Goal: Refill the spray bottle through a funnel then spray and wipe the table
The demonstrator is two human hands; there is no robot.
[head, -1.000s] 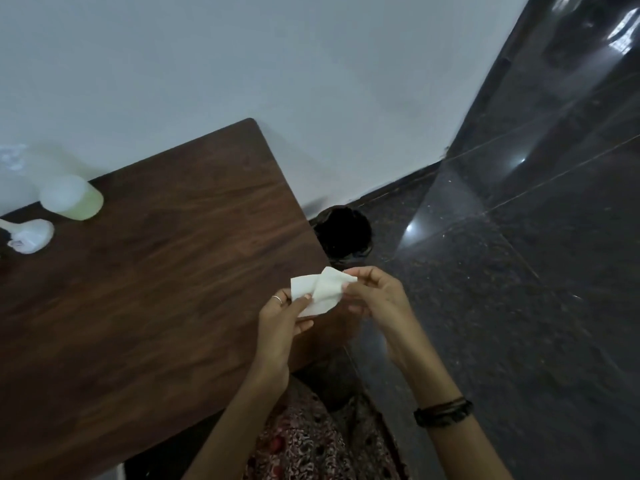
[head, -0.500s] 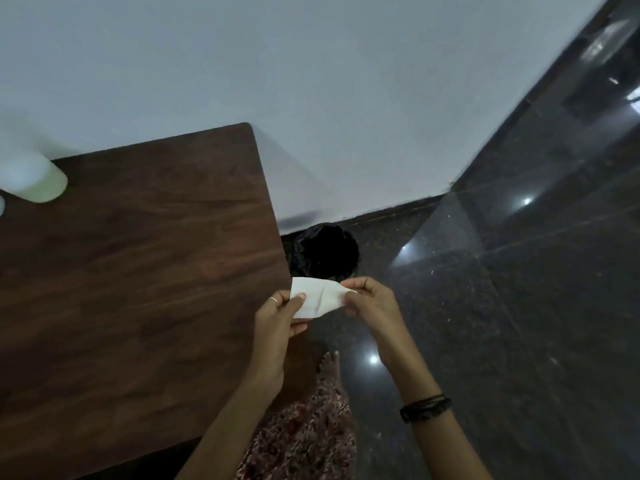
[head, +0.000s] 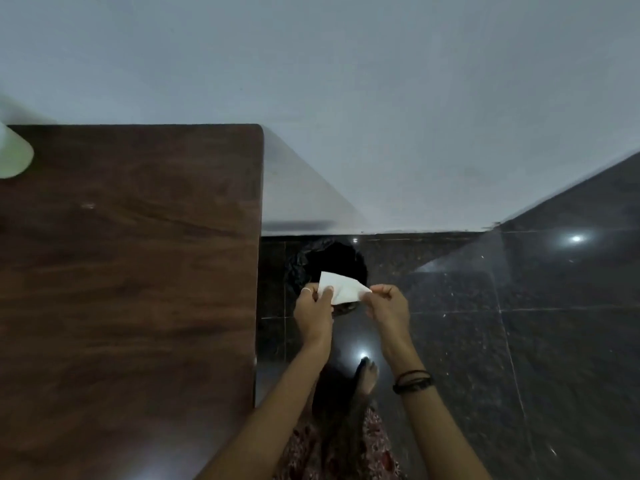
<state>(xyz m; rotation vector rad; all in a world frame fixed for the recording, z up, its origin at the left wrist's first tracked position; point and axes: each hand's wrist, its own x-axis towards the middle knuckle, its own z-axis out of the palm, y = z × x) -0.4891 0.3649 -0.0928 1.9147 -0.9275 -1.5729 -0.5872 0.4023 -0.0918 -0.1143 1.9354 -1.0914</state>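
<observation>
A person stands at the right edge of a dark brown wooden counter (head: pixel 131 271), holding a small white folded paper wipe (head: pixel 341 289) over a black bin lined with a dark bag (head: pixel 329 261) on the glossy black tiled floor (head: pixel 519 341). The left hand (head: pixel 313 317), a ring on one finger, pinches the wipe's left end between thumb and curled fingers; the right hand (head: pixel 388 306) pinches its right corner between thumb and forefinger, the other fingers loosely curled. Both forearms reach forward from the near edge of the scene, off the counter's side, with dark bands (head: pixel 412 381) at the right wrist and a bare foot (head: pixel 367 375) below. The wipe is held taut between the hands, directly above the bin's mouth, well clear of the counter.

The pale green translucent bottle (head: pixel 14 154) stands at the counter's far left corner, only partly in view; its spray head and any funnel are out of sight. No wet patches show on the counter. Judging by the wipe poised over the bin, the refilling, spraying and wiping appear finished, with only disposal of the wipe left, though whether the bottle is full cannot be told.
</observation>
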